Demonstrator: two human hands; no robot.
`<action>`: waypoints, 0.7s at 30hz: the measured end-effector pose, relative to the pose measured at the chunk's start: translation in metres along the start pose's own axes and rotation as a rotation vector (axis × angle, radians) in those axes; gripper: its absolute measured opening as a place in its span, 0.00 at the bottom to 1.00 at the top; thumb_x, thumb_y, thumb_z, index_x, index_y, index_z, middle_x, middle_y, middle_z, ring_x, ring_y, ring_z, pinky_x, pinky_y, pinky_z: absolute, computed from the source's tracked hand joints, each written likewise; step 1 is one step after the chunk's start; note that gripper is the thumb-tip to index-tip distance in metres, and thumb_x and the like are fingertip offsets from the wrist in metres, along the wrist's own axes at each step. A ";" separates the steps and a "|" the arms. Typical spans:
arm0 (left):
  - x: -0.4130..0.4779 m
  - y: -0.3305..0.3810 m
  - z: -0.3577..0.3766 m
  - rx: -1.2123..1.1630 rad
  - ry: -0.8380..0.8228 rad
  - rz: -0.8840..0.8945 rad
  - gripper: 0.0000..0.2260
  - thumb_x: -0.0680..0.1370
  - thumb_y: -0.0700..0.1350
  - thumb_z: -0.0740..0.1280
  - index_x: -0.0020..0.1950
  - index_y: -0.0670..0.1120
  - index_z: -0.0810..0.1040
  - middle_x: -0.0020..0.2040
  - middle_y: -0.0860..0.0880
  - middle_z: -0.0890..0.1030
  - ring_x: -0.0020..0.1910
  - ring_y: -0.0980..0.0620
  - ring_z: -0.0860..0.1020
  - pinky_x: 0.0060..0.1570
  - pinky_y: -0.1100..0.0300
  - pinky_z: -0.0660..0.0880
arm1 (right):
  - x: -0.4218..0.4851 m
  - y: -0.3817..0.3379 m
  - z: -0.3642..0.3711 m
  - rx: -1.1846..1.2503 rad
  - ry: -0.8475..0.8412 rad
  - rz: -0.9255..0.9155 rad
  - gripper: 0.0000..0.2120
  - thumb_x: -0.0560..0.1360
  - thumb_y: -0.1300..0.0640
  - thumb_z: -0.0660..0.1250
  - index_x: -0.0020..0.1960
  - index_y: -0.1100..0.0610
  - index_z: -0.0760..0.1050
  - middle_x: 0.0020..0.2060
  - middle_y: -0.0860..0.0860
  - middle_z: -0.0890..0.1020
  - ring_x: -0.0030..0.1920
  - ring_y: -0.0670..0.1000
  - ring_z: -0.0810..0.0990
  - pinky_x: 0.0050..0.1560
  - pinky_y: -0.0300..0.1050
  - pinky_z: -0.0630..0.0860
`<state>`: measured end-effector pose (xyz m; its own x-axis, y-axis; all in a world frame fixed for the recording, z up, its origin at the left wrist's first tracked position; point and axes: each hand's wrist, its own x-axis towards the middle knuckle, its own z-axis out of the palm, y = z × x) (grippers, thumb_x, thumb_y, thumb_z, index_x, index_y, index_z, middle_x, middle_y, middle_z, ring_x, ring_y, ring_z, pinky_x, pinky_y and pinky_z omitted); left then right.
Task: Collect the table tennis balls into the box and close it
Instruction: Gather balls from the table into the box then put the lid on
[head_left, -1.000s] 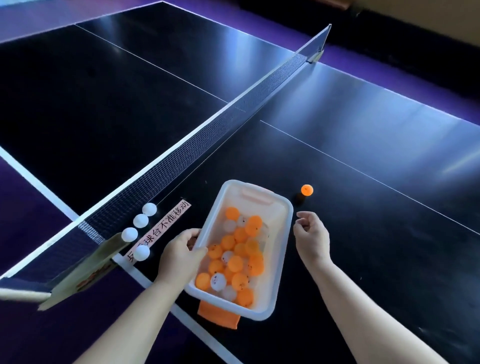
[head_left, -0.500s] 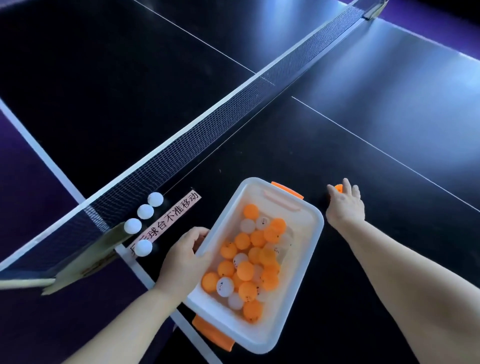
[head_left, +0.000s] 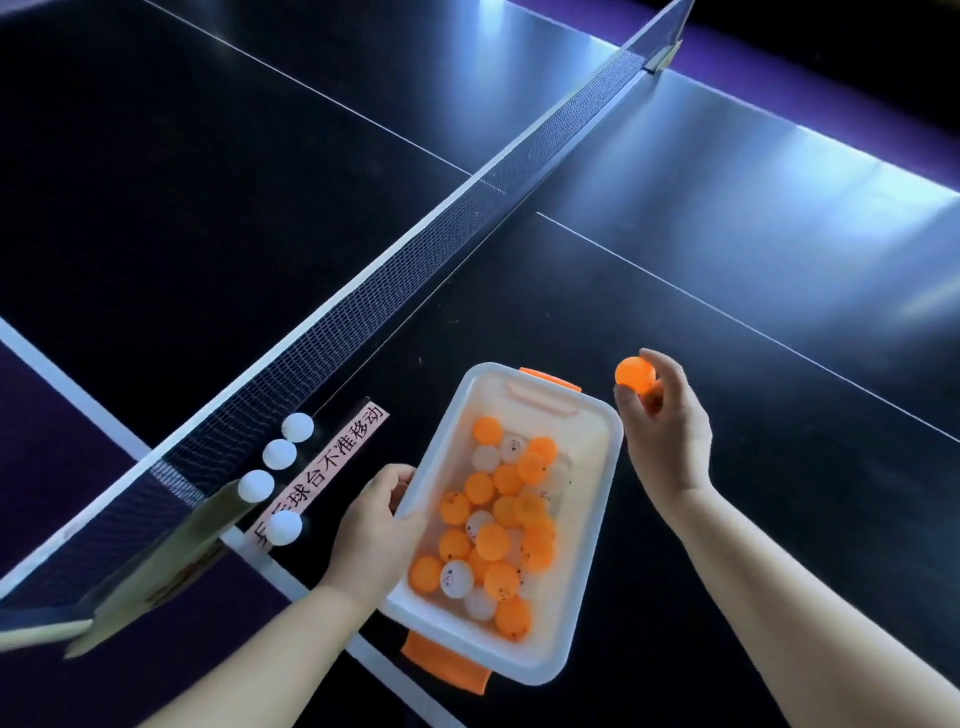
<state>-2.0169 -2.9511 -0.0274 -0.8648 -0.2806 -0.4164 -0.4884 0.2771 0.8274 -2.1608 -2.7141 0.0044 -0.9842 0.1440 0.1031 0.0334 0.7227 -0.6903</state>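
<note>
A translucent white box (head_left: 592, 545) with orange latches sits near the table's edge, open and holding several orange and white balls. My left hand (head_left: 376, 530) grips its left rim. My right hand (head_left: 662, 431) is raised just right of the box's far corner, pinching an orange ball (head_left: 635, 372) in its fingertips. Several white balls (head_left: 280, 454) lie in a row beside the net, left of the box. No lid is in view.
The net (head_left: 415, 244) runs diagonally from the near-left clamp (head_left: 171, 561) to the far right. A pink paper label with printed characters (head_left: 332, 467) lies between the white balls and the box. The dark table surface stretches to the right.
My right hand has lifted the orange ball off the table and brought it back toward the box. The left hand keeps its hold on the rim.
</note>
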 end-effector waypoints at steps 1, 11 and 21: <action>0.000 0.000 -0.002 -0.004 -0.009 -0.004 0.14 0.73 0.37 0.63 0.47 0.58 0.73 0.46 0.51 0.79 0.43 0.52 0.79 0.38 0.62 0.73 | -0.014 -0.014 -0.001 0.045 0.004 -0.018 0.18 0.74 0.53 0.67 0.63 0.46 0.71 0.44 0.45 0.77 0.41 0.48 0.74 0.46 0.42 0.70; 0.008 -0.011 -0.018 0.013 -0.224 0.013 0.13 0.74 0.49 0.66 0.58 0.53 0.73 0.55 0.52 0.76 0.50 0.53 0.78 0.51 0.51 0.79 | -0.107 -0.051 0.023 -0.001 -0.137 0.074 0.21 0.75 0.58 0.64 0.65 0.44 0.67 0.37 0.45 0.76 0.33 0.46 0.74 0.34 0.36 0.71; 0.004 -0.068 -0.080 0.516 -0.015 0.417 0.11 0.76 0.51 0.68 0.55 0.48 0.78 0.50 0.54 0.78 0.50 0.54 0.77 0.48 0.59 0.76 | -0.181 -0.057 0.048 -0.170 -0.240 0.052 0.14 0.77 0.60 0.64 0.60 0.49 0.73 0.40 0.40 0.75 0.37 0.41 0.75 0.35 0.31 0.70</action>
<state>-1.9776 -3.0448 -0.0552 -0.9931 -0.0428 -0.1089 -0.1026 0.7651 0.6357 -1.9930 -2.8134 -0.0091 -0.9927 0.0349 -0.1152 0.0938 0.8242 -0.5585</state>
